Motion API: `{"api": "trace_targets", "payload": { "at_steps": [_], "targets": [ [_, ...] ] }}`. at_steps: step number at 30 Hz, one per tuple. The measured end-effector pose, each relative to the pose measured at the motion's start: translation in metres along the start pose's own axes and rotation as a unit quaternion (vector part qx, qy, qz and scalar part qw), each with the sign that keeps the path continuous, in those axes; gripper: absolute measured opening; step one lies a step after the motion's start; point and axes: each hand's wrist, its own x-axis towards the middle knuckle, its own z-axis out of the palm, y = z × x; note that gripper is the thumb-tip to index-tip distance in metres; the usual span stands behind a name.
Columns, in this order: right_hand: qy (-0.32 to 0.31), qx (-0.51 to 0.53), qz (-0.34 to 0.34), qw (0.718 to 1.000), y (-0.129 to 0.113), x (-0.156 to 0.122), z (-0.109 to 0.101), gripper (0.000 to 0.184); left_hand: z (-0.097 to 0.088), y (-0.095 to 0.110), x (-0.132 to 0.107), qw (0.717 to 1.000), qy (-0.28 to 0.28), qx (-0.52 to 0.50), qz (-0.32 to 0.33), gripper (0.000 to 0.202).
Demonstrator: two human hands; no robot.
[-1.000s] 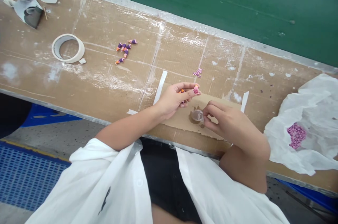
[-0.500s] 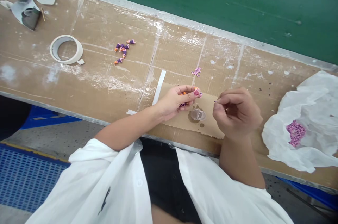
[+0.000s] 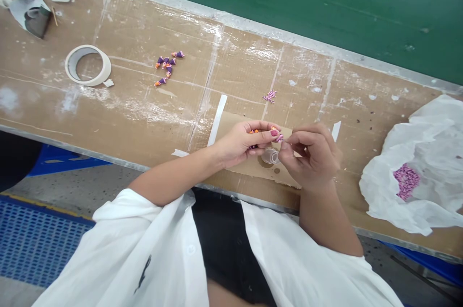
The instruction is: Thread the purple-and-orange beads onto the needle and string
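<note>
Your left hand [image 3: 243, 144] held a small figure [image 3: 279, 138] out past its fingertips, thumb and forefinger pinching it, orange and pink showing. More orange-and-purple figures [image 3: 253, 132] sat behind, tucked inside the curled fingers; count hidden.

Your right hand [image 3: 311, 155] was close on the other side, thumb and forefinger pressed together and aimed at the figure's pink end. Something thin seemed to be between them, too small to identify; contact with the figure could not be told.

Both hands were above the cardboard sheet [image 3: 231, 128], with a small clear cup [image 3: 268, 156] just below the fingertips and dark stains around it. Pink bits [image 3: 269, 96] lay beyond the sheet; a larger pink heap [image 3: 406, 181] sat in crumpled white wrapping [image 3: 379, 167] well to your right.

Judgement on technique: fine work, so a still left pinch counted most, firm enough to stop the figure turning, light enough not to smear it. Bracing the hands against each other would have steadied the approach. The tucked figures were the likely nuisance: a loosened finger could drop one. Low wrists risked nudging the cup.
</note>
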Motion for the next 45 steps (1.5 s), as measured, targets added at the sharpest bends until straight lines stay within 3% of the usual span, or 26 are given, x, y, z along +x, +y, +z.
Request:
{"api": "trace_targets", "payload": {
  "at_steps": [11, 17, 22, 28, 32, 35, 37, 39, 41, 42, 45],
  "targets": [
    [-0.020, 0.016, -0.002, 1.000, -0.006, 0.006, -0.005, 0.024, 0.002, 0.003, -0.004, 0.999, -0.002, 0.044, 0.029, 0.037],
    [-0.018, 0.036, -0.005, 0.999, -0.003, 0.004, -0.003, 0.023, 0.005, 0.000, -0.005, 1.000, 0.001, 0.017, 0.022, 0.035],
    [0.000, 0.031, -0.012, 0.999, 0.000, 0.002, -0.003, 0.024, 0.005, -0.004, -0.005, 1.000, -0.016, 0.014, 0.015, 0.041],
    [0.003, 0.043, -0.007, 0.999, 0.000, 0.000, -0.007, 0.027, -0.002, -0.001, -0.004, 0.994, -0.054, 0.074, 0.067, 0.044],
    [0.072, 0.119, 0.040, 0.990, 0.002, -0.002, -0.004, 0.017, -0.003, 0.002, -0.007, 0.986, -0.087, 0.096, 0.101, 0.039],
    [0.131, 0.143, 0.124, 0.973, 0.007, -0.002, -0.002, 0.006, -0.001, 0.002, -0.009, 0.986, -0.090, 0.087, 0.108, 0.038],
    [0.138, 0.141, 0.193, 0.961, 0.014, 0.004, -0.002, 0.004, 0.001, 0.002, -0.011, 0.988, -0.094, 0.056, 0.106, 0.033],
    [0.089, 0.138, 0.251, 0.954, 0.023, 0.018, 0.000, 0.003, 0.003, 0.002, -0.011, 0.992, -0.086, 0.002, 0.091, 0.026],
    [-0.014, 0.130, 0.266, 0.955, 0.035, 0.042, 0.010, 0.003, 0.004, 0.001, -0.010, 0.994, -0.068, -0.043, 0.077, 0.022],
    [-0.083, 0.130, 0.247, 0.957, 0.041, 0.056, 0.018, 0.004, 0.005, 0.000, -0.010, 0.994, -0.065, -0.048, 0.072, 0.026],
    [-0.214, 0.117, 0.174, 0.954, 0.051, 0.105, 0.062, 0.002, 0.004, -0.004, -0.010, 0.997, -0.067, -0.017, 0.045, 0.041]
  ]
}}
